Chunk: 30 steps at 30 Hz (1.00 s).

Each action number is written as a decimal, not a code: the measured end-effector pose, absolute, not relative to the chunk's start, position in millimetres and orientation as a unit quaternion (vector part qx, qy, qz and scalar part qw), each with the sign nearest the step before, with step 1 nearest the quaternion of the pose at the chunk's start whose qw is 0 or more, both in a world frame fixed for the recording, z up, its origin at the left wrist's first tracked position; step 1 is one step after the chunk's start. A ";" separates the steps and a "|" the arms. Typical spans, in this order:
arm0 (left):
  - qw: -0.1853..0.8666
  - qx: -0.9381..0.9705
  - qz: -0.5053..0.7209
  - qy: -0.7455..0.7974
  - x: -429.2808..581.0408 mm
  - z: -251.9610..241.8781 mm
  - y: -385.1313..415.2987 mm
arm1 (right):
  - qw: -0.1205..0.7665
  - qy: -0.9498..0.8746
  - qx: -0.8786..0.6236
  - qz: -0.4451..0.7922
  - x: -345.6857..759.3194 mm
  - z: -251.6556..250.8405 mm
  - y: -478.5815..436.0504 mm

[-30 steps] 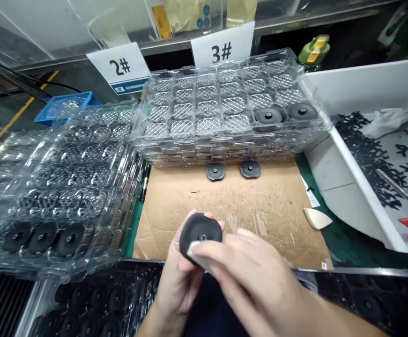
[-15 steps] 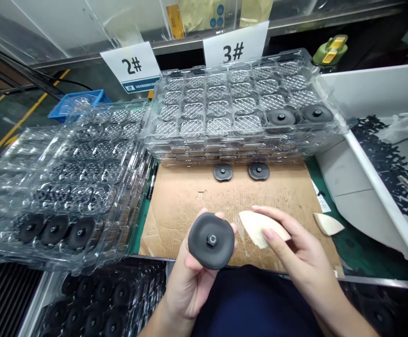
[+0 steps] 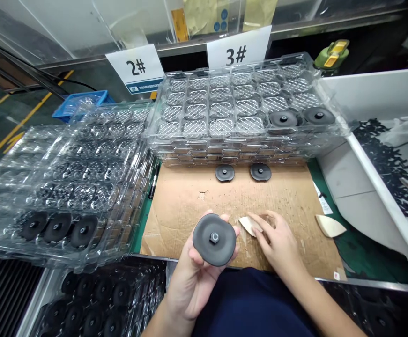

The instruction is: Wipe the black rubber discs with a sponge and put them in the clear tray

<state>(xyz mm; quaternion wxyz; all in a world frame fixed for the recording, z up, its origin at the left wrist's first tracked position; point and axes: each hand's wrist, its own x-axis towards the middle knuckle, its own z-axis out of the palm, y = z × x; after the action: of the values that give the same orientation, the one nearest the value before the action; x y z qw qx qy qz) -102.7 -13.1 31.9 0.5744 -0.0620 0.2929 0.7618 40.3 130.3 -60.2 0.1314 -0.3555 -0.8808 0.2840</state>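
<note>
My left hand (image 3: pixel 195 276) holds a round black disc (image 3: pixel 207 252) by its edges, its face with a small raised hub turned up toward me. To the right, my right hand (image 3: pixel 277 241) has its fingers closed on a cream-coloured wedge-shaped pad (image 3: pixel 248 225), low over the cardboard sheet (image 3: pixel 179 206); I cannot tell whether the pad touches it. Two more black discs, a left one (image 3: pixel 224 177) and a right one (image 3: pixel 260 176), lie on the cardboard's far side. A second cream pad (image 3: pixel 330 226) rests at the right edge.
A stack of clear compartment trays (image 3: pixel 235 140) stands behind the cardboard, with two discs in the top one. More clear trays (image 3: pixel 119 206) are at left, three discs in their front row. A white bin (image 3: pixel 375 187) at right contains small black parts. A green-lidded bottle (image 3: pixel 331 55) stands behind.
My right hand has moved down and away from me with the cream pad, nearer the cardboard. The left hand still holds the disc in nearly the same place.
</note>
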 end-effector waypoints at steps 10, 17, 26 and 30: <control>0.585 -0.063 0.763 0.267 -105.4 32.8 -8.4 | 0.139 -0.882 -0.352 0.279 36.5 -64.1 133.0; 0.556 -0.093 0.781 0.270 -102.8 30.3 -9.8 | 0.116 -0.877 -0.267 0.382 25.9 -47.7 121.6; 0.496 -0.028 0.789 0.362 -92.2 32.3 1.8 | 0.248 -0.842 -0.185 0.442 3.3 61.2 115.6; 0.476 -0.022 0.789 0.388 -89.3 32.0 5.8 | 0.157 -0.869 -0.079 0.463 -16.7 90.9 106.6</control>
<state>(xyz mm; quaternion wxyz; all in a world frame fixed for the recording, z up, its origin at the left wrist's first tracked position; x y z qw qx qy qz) -89.3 5.8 32.0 0.4760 -0.0220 0.3879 0.7890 -16.7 106.6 90.9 0.1566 -0.0790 -0.8688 0.4631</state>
